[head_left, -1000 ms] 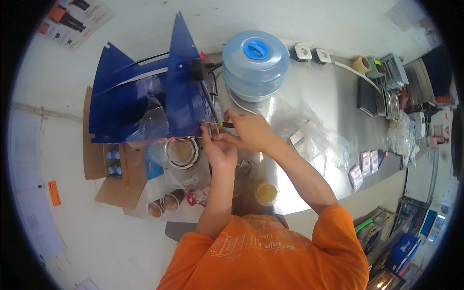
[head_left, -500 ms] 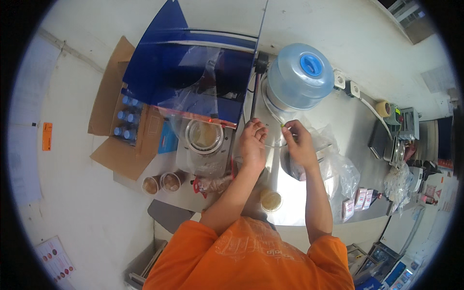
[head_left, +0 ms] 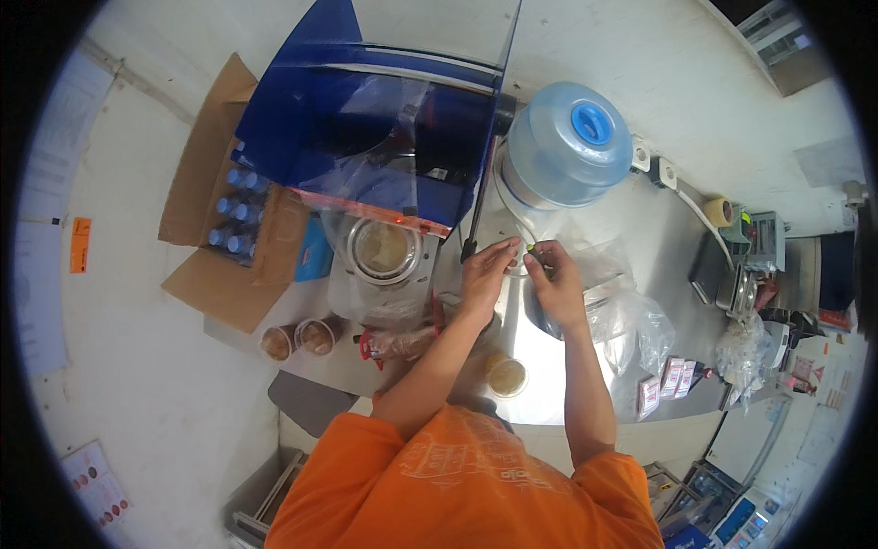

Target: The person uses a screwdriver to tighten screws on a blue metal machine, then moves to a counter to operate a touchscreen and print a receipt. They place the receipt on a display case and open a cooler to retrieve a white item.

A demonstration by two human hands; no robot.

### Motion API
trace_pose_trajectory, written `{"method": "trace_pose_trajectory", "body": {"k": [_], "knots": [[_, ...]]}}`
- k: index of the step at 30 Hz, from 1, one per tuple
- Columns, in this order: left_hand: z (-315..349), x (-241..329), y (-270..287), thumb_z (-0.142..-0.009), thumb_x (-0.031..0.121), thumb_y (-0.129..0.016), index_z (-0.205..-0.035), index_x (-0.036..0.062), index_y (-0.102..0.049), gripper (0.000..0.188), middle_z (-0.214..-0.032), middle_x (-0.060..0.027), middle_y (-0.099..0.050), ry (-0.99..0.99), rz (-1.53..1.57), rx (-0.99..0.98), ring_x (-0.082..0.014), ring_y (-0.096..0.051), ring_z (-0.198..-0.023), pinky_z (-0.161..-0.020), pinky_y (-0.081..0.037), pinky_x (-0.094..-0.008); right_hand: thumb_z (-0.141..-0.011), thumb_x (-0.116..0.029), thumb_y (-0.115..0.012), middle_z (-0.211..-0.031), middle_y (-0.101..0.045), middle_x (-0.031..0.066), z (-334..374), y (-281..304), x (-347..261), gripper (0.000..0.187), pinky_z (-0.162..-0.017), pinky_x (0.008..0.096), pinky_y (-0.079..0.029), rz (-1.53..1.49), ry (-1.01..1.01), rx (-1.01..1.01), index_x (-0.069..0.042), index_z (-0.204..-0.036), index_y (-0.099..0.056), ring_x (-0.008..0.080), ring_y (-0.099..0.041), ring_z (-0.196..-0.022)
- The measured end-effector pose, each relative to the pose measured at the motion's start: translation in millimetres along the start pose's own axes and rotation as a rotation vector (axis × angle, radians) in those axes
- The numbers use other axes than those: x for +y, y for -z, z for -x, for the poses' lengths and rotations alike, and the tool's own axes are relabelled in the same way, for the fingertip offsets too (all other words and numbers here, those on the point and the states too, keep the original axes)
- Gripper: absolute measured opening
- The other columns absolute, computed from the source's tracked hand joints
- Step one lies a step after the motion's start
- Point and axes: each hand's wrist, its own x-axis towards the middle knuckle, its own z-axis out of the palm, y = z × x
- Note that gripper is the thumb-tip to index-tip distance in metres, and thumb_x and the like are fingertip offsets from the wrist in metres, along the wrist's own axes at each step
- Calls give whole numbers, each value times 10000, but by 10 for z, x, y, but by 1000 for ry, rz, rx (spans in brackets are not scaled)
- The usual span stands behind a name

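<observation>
Both my hands are raised close together over the steel counter, in front of the large blue water jug (head_left: 565,151). My right hand (head_left: 558,291) pinches a small black and yellow-green thing (head_left: 532,249) between thumb and fingers; its kind is too small to tell. Beside it, my left hand (head_left: 482,285) has curled fingers with the tips pressed together; whatever they hold cannot be made out. To the left stands a blue cup-sealing machine (head_left: 302,128) with clear film hanging at its front. A lidless-looking cup (head_left: 380,251) of pale drink sits in its round holder.
An open cardboard box (head_left: 265,261) of blue-capped bottles stands at left, with two plastic cups (head_left: 317,338) nearer me. Another cup (head_left: 506,376) stands near the front edge. Clear plastic bags (head_left: 622,316) and small boxes (head_left: 672,377) lie at right. A white cable (head_left: 702,210) runs along the wall.
My view has shifted slightly. My hands have come closer together, and the left fingertips now meet beside the black and yellow-green thing in my right hand.
</observation>
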Motion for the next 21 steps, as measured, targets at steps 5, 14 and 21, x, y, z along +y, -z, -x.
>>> {"method": "trace_pose_trajectory", "body": {"k": [5,14,21], "knots": [[83,-26,13,-916,133,-647,-1146,19,-683,259,-989,-29,-692,41,-89,-30,-75,-598,-841,-744,-458,-230,-917,-273,-615,-852,-672,155,-17,-87,108,314,-762,339,-474,-102,31,-12,11,-1046,-593,229,-623,-790],[173,-86,111,-925,165,-653,-1117,24,-688,240,-926,-12,-679,47,46,-67,-80,-600,-810,-709,-453,-225,-914,-267,-613,-856,-669,162,7,-147,240,316,-762,347,-486,-132,11,31,13,-1059,-598,242,-636,-810],[387,-57,394,-928,137,-646,-1074,22,-654,186,-930,-32,-672,76,-17,-4,-90,-603,-809,-716,-462,-227,-888,-255,-603,-871,-672,229,-53,-270,664,319,-740,428,-501,298,-157,-36,-11,-1091,-571,372,-661,-853]]}}
